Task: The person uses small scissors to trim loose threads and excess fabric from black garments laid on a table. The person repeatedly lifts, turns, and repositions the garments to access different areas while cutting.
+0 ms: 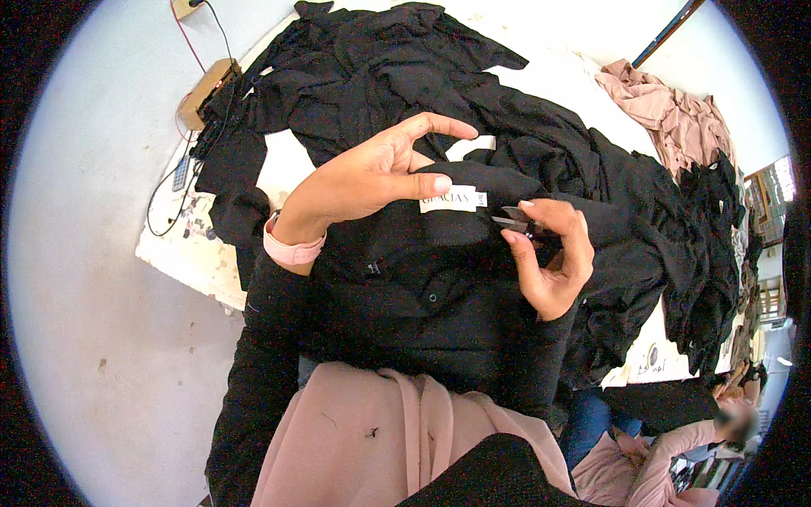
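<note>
My left hand (363, 182), with a pink band at the wrist, grips the upper edge of a black garment (456, 232); its thumb presses beside a white printed label (452, 201) sewn there, and its index finger arches above. A second white tab (471, 145) shows behind the folded edge. My right hand (553, 262) is closed on small dark thread snips (515, 218), whose pointed blades are a little apart beside the label's right end. The rest of the snips is hidden by my fingers.
A white table (169, 245) bears heaped black garments (363, 59) and pink fabric (659, 110) at right. A wooden block with cables (203, 93) and a remote (180, 171) lie at left. Another person (676, 448) sits at lower right.
</note>
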Demonstrator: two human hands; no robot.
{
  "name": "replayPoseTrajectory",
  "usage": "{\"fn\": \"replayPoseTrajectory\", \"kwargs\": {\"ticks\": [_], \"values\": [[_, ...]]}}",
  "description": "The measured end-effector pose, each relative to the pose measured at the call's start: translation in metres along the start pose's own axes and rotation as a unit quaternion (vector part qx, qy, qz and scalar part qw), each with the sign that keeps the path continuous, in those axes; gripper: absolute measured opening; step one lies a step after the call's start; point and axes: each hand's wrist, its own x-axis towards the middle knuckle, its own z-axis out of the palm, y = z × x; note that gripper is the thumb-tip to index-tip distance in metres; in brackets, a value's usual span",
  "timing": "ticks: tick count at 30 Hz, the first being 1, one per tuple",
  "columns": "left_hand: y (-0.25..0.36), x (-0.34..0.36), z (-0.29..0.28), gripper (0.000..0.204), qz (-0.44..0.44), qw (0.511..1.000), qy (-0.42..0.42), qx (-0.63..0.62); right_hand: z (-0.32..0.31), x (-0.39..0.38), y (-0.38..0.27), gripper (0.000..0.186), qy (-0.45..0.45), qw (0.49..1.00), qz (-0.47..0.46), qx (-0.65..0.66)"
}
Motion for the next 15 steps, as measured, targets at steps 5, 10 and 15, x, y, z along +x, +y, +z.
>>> {"fn": "replayPoseTrajectory", "kwargs": {"ticks": [5,10,15], "values": [[-0.0002,0.0001,-0.0002,0.065,-0.02,1.0,0.006,-0.013,-0.0025,0.003,-0.0042,0.027,-0.029,0.996,-0.042,-0.078],[-0.0023,0.0009,0.0009,0.062,-0.016,1.0,0.01,-0.019,0.0001,0.0046,-0.0041,0.024,-0.052,0.996,-0.048,-0.045],[-0.0041,0.0023,0.0015,0.062,-0.02,1.0,0.014,0.002,0.0034,0.0033,-0.0043,0.023,-0.045,0.996,-0.055,-0.052]]}}
